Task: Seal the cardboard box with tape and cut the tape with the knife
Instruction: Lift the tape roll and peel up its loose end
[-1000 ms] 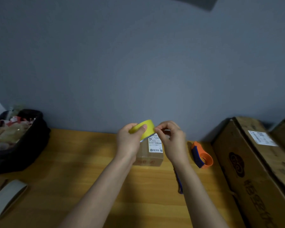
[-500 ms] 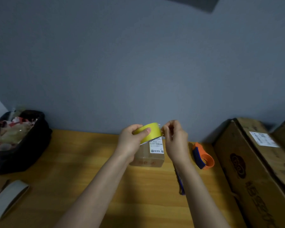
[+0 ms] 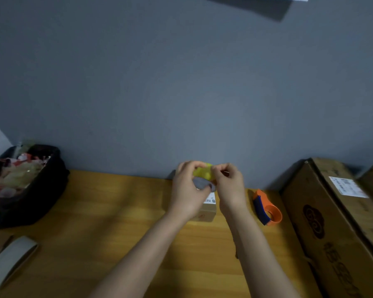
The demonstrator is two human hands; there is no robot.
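My left hand (image 3: 186,190) holds a yellow tape roll (image 3: 204,174) above the table, with the roll's hole turned toward me. My right hand (image 3: 230,186) pinches the roll's outer edge at its top right, fingers closed on the tape. Right behind and below the hands sits a small cardboard box (image 3: 208,210) with a white label, mostly hidden by them. A knife's dark handle (image 3: 236,253) shows only as a sliver beside my right forearm.
An orange and blue tape dispenser (image 3: 266,208) lies to the right of the small box. Large cardboard boxes (image 3: 336,222) stand at the right edge. A black bin (image 3: 28,186) full of scraps sits at the far left, a white roll (image 3: 9,261) near the front left on the wooden table (image 3: 108,222).
My left hand turned the yellow roll so its hole faces me. My right hand closed in onto the roll's edge. The camera tipped slightly downward.
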